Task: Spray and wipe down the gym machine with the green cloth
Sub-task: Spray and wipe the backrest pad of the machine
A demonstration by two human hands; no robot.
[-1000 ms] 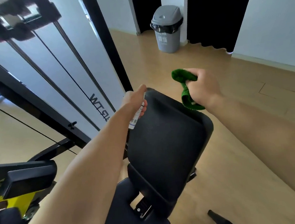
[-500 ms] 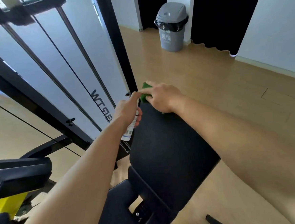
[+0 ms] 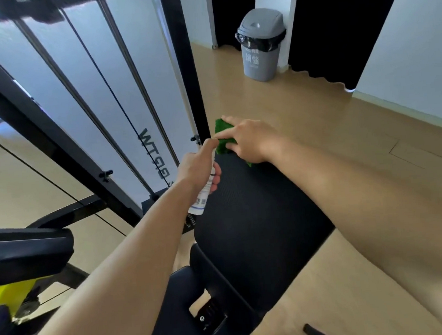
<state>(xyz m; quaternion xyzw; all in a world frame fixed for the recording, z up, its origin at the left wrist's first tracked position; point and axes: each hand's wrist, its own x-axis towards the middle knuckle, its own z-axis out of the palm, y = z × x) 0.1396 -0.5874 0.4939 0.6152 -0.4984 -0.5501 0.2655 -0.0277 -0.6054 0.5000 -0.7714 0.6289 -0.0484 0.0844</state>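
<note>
Wooden floor (image 3: 303,113), grey bin (image 3: 260,45)

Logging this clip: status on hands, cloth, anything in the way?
Left hand grips spray bottle, beside backrest. Right hand presses green cloth on backrest top edge. Nothing blocking the wipe.

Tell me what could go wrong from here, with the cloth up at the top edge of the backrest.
1. The spray bottle in the left hand is very close to the right hand. A spray now might hit skin rather than the backrest pad.
2. The green cloth is pressed at the pad's top edge, so a hard push could slide it off the far side.
</note>
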